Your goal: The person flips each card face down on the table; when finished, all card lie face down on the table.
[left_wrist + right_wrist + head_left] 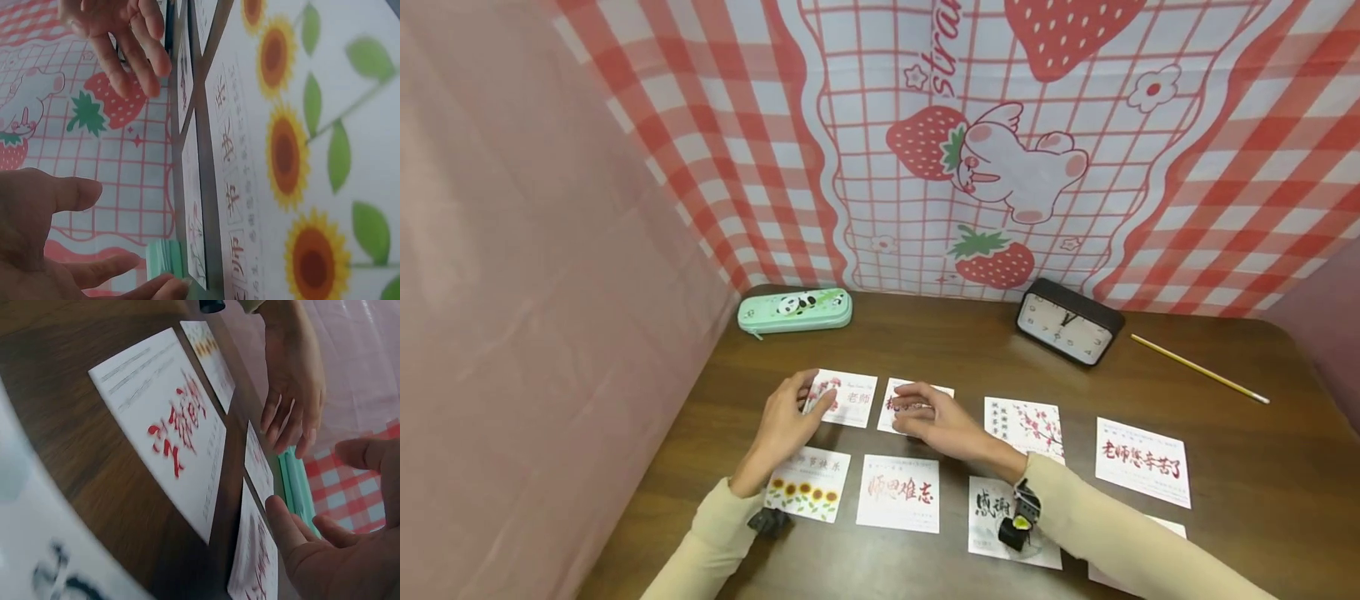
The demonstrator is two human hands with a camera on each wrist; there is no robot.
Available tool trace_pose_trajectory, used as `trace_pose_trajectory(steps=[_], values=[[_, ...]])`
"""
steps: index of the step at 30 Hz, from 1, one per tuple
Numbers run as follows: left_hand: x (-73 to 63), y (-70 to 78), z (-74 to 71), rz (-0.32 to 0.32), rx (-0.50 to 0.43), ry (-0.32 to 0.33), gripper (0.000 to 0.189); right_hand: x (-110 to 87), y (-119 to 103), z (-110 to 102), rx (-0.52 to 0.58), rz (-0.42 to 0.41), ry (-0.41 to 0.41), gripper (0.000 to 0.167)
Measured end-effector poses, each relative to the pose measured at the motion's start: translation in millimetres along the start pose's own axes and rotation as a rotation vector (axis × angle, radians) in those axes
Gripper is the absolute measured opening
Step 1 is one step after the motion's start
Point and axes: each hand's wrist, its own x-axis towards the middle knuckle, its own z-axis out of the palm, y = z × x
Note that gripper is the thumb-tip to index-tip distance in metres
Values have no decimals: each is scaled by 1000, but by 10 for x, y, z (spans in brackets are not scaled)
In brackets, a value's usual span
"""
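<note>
My left hand hovers by the left edge of a card with pink flowers, fingers loosely bent and thumb apart. In the left wrist view that hand has nothing between thumb and fingers. Over a card with red lettering my right hand is held, partly covering it. The right wrist view shows this hand empty, fingers relaxed and spread, above the card. Below the left hand lies a sunflower card; beside it is another red-lettered card.
To the right lie a blossom card, a black-lettered card partly behind the right wrist, and a red-lettered card. A green panda pencil case, a black clock and a yellow pencil lie along the back by the strawberry cloth.
</note>
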Motion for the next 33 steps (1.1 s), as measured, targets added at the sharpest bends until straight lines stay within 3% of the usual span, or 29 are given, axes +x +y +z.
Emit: trace_pose_trajectory(steps=[8,16,21,28,31,33], values=[[12,-60,-15,-44,-22,-40,57,191,-41,219,138,116,15,77],[32,-76,-17,-70,3,-51,59,295,-125,339,510,262,53,78],[46,-69,-4,-71,4,-53,60,311,-164,364,656,298,97,79],[3,-64,9,-72,-8,-61,60,337,-194,389,706,315,135,32],[-5,-66,12,-63,-2,-56,61,356,-191,389,708,331,135,32],[0,-62,16,-54,4,-55,62,366,-190,377,706,339,144,42]])
